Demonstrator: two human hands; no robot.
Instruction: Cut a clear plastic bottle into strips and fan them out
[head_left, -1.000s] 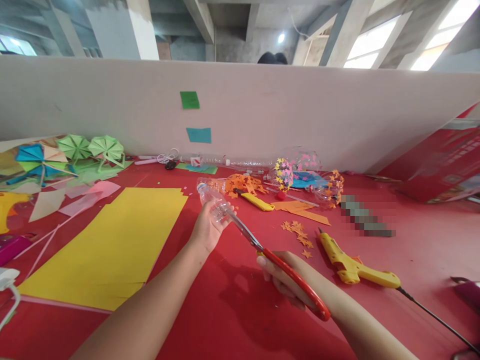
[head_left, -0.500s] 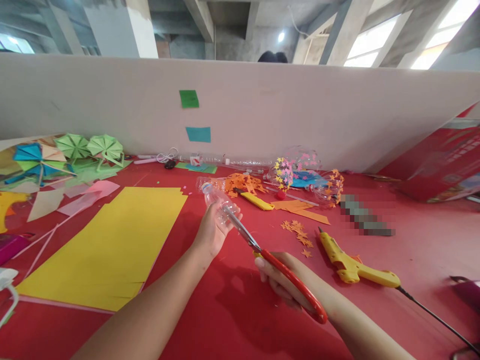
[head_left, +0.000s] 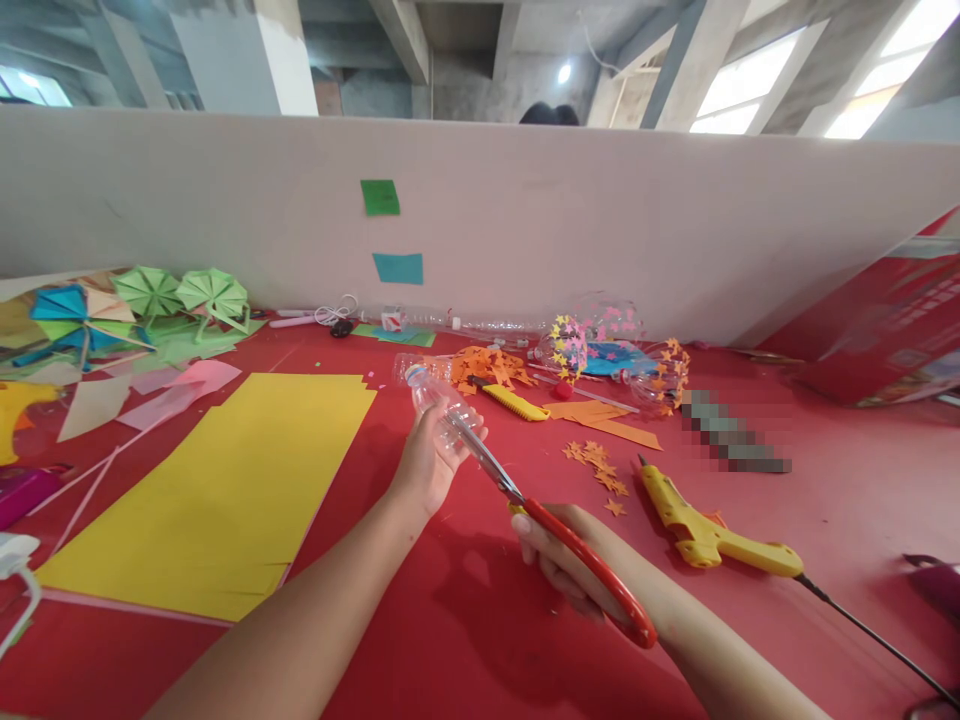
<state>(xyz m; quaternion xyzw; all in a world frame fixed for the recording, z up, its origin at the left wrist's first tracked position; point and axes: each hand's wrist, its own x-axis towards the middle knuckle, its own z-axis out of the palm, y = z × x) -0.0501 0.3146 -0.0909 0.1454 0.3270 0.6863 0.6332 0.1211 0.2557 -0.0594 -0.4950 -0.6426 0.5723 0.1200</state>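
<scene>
The left hand [head_left: 431, 470] has a clear bottle [head_left: 439, 395], with its fingers curled snugly around it and the thumb on top. The bottle is up over the red table [head_left: 450, 650], and it leans so its capped end points to 11 o'clock. At 4 o'clock from the left hand, the right hand [head_left: 559, 568] is wrapped tight around the handles of the red-handled scissors [head_left: 555, 522]. I cannot tell which fingers go through the loops. The scissors' tip points to 10 o'clock and meets the bottle; I cannot tell if it is inside or just against the side.

A stack of yellow paper [head_left: 210, 480] lies at 9 o'clock from the left hand. At 2 o'clock from the bottle is a heap of orange scraps [head_left: 491, 365], and at 3 o'clock is a yellow cutter [head_left: 517, 402]. Little orange stars [head_left: 596, 462] lie at 1 o'clock from the right hand. A yellow glue gun [head_left: 697, 535] is at 3 o'clock from that hand. On the pale wall [head_left: 637, 220], at 11 o'clock from the bottle, are 2 paper pieces: a green piece [head_left: 380, 197] above a blue piece [head_left: 398, 268].
</scene>
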